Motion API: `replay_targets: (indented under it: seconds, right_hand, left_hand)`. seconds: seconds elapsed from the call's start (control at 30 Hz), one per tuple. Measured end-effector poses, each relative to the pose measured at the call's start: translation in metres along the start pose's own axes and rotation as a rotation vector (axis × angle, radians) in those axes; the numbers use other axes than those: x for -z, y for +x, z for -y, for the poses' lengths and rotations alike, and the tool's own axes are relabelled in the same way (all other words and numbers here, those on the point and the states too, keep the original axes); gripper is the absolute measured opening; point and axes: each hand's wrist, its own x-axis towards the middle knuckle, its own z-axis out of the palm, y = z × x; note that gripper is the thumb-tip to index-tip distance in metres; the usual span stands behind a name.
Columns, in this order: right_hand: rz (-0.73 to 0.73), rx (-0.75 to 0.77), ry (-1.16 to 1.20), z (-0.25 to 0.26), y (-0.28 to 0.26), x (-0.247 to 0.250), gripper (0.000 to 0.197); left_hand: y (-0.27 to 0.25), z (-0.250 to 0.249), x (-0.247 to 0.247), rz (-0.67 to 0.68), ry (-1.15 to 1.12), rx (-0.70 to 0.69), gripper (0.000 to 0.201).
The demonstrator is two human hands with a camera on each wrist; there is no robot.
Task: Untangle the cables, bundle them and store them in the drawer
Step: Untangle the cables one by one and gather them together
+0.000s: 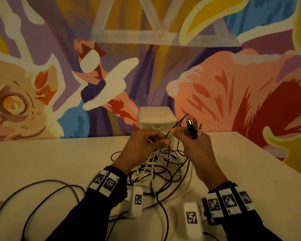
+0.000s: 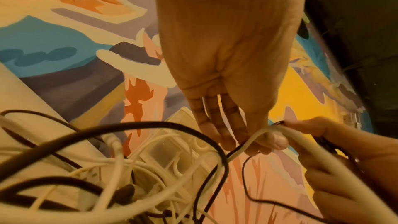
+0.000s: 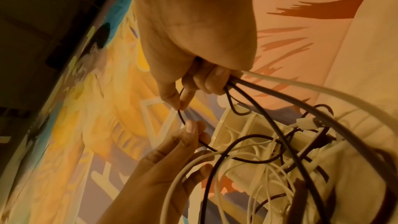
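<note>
Head view shows no readable words or brand names; the only markings are black-and-white square code tags on the wrist bands (image 1: 105,182) and on two white blocks (image 1: 192,217) lying on the pale worktop (image 1: 42,159) nearer the person than the small white plastic drawer unit (image 1: 157,119). That unit stands at the worktop's far edge against the painted mural wall (image 1: 59,49). Directly in front of the unit, the tangled heap of thin dark and white cables (image 1: 160,164) lies on the worktop, with long dark loops trailing to its left. The right hand (image 1: 196,146), just right of the unit's front, has its fingers (image 3: 213,81) curled round a bunch of cable ends, whose plugs (image 1: 192,126) stick up above the fist; its thumb and forefinger pinch a thin dark strand (image 3: 182,117). The left hand (image 1: 142,146), in front of the unit and above the heap, pinches that same strand between thumb and fingers (image 2: 217,125), with a white cable (image 2: 254,144) crossing its fingertips
</note>
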Motion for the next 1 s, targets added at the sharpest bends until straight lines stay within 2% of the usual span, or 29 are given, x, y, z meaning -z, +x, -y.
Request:
replay_targets:
  seconds: [0.07,0.13,0.2,0.27,0.37,0.5,0.57,0.67,0.77,0.9,1.0]
  right_hand:
    - [-0.037,0.027,0.115,0.007,0.002,0.001,0.004]
    - [-0.109,0.047,0.333,0.015,0.007,0.008,0.021]
    - [-0.136,0.036,0.473,0.017,0.011,0.014,0.025]
    - [-0.096,-0.011,0.376,0.011,0.008,0.014,0.025]
    - [0.022,0.001,0.047,-0.002,0.000,0.006,0.014]
    - [-0.024,0.083,-0.080,-0.008,0.002,0.001,0.020]
    - [-0.069,0.124,-0.063,-0.003,0.004,0.003,0.020]
    - [-0.145,0.176,0.093,0.006,0.008,0.006,0.017]
    - [-0.116,0.196,0.113,0.012,0.006,0.005,0.017]
    - [-0.038,0.209,-0.029,0.009,0.006,0.010,0.023]
    - [0.107,0.149,-0.371,-0.009,0.016,0.021,0.025]
  left_hand:
    - [-0.001,0.002,-0.002,0.023,0.041,0.020,0.014]
    - [-0.001,0.005,-0.003,0.014,0.062,0.028,0.016]
    - [0.001,0.007,-0.001,-0.047,0.031,0.033,0.016]
    - [0.004,0.009,0.000,-0.105,-0.019,0.028,0.015]
    - [0.002,0.006,-0.005,-0.094,-0.038,0.018,0.010]
    - [0.000,-0.001,-0.009,-0.081,-0.062,0.023,0.008]
    - [-0.002,-0.002,-0.008,-0.033,-0.037,0.052,0.012]
    - [-0.005,-0.004,-0.009,0.039,-0.011,0.073,0.015]
    - [-0.007,-0.005,-0.015,0.040,-0.019,0.029,0.009]
    - [-0.002,-0.003,-0.013,-0.069,-0.125,0.092,0.013]
    - [0.001,0.000,-0.003,-0.190,-0.276,0.148,0.019]
